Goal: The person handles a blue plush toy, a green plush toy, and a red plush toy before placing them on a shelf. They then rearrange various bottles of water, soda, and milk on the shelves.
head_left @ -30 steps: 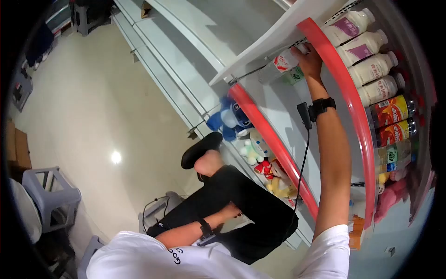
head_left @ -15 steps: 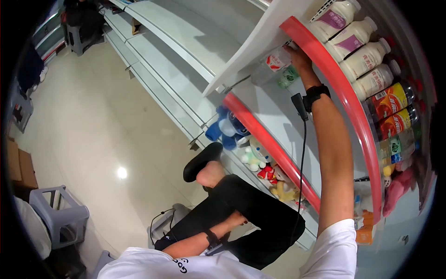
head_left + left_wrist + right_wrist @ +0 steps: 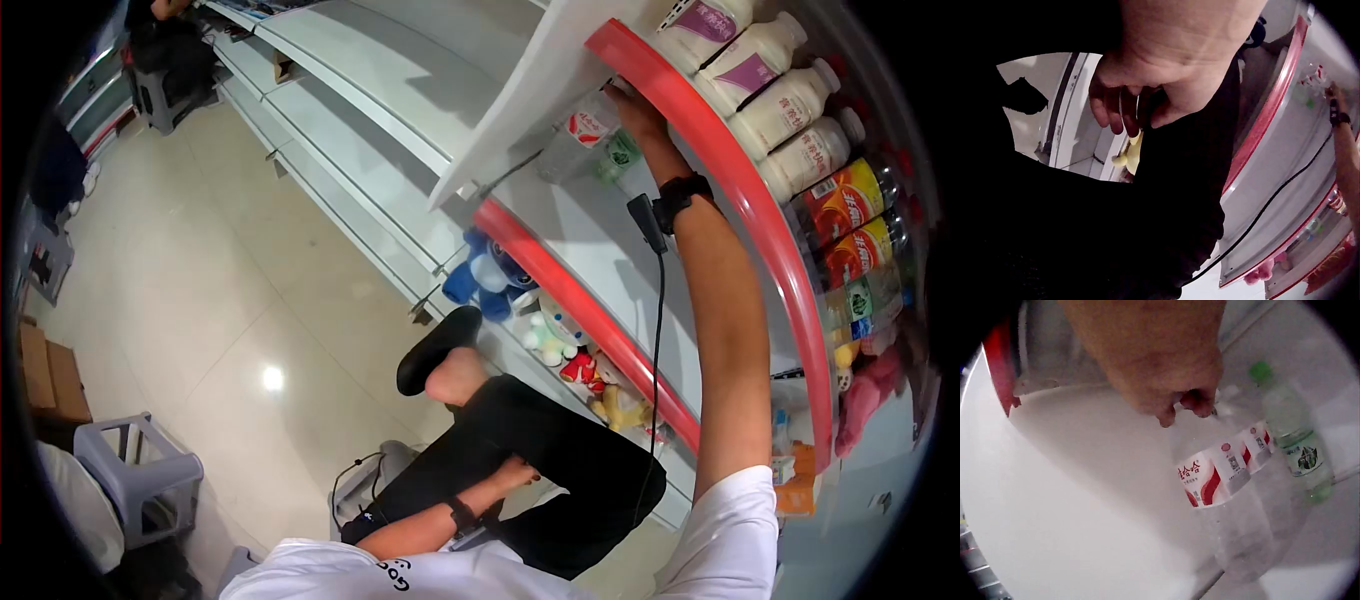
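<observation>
My right hand (image 3: 1160, 381) reaches into a shelf bay, its fingers curled at the top of a clear plastic bottle (image 3: 1229, 506) with a red-and-white label. The bottle stands near the white side panel; my hand hides its cap. Right behind it is a second clear bottle (image 3: 1260, 447) with a matching label. Beside them stands a green-capped, green-tinted bottle (image 3: 1300, 447). My left hand (image 3: 1172, 69) hangs over the black-trousered lap with loosely bent fingers and nothing in them.
A red shelf edge (image 3: 715, 160) curves above my right forearm, under a row of white milk bottles (image 3: 790, 105). Below, another red edge (image 3: 560, 290) fronts plush toys (image 3: 550, 330). A black cable (image 3: 656, 350) hangs from the right wrist. A grey stool (image 3: 140, 470) stands left.
The head view has shifted slightly. My right hand has turned at the bottle's top and sits farther behind the red shelf edge. The bottle keeps its place beside the green one; my left hand stays put.
</observation>
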A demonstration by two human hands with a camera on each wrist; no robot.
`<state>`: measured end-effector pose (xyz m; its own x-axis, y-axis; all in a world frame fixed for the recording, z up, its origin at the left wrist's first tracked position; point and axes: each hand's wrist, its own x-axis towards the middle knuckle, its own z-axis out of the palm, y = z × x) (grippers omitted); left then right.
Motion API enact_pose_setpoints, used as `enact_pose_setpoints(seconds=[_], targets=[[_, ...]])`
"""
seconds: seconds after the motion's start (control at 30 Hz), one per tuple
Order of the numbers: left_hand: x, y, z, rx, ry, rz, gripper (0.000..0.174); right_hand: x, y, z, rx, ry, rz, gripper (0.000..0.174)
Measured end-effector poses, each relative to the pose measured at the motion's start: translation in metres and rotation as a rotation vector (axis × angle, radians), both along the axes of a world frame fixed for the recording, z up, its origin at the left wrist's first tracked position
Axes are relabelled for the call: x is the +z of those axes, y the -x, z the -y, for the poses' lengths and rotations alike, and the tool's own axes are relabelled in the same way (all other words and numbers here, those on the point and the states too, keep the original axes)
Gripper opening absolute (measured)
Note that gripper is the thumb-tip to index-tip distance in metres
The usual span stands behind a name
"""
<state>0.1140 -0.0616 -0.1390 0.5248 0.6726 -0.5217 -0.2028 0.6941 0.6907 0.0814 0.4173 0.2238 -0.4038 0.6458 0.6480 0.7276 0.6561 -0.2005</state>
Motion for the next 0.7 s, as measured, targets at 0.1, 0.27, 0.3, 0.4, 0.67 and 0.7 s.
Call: enact_pose_setpoints(seconds=[0.1,0.27,0.3,0.4,0.67,0.7], targets=[[0.001,-0.002,0.0,0.025,0.02,-0.003,0.036,-0.006,-0.003,-0.018,-0.143,-0.013,0.158,0.051],[-0.061,-0.022,0.004,-0.124,-0.01,0.013,0.031,-0.021,-0.013,-0.01,0.061,0.076,0.006,0.042],[-0.048,-0.016,0.005,-0.056,0.035,0.046,0.03,-0.015,0.003,0.051,0.072,0.019,-0.155,0.043],[-0.016,-0.001,-0.002,-0.031,0.039,0.057,0.026,-0.019,0.0,0.123,-0.109,-0.087,-0.197,0.046],[-0.009,-0.002,0.004,0.036,0.012,0.036,0.02,0.091,-0.066,0.38,0.192,0.623,-0.283,0.027],[-0.011,-0.004,0.005,0.006,0.023,0.028,0.024,0.107,-0.082,0.398,0.162,0.525,-0.335,0.026]])
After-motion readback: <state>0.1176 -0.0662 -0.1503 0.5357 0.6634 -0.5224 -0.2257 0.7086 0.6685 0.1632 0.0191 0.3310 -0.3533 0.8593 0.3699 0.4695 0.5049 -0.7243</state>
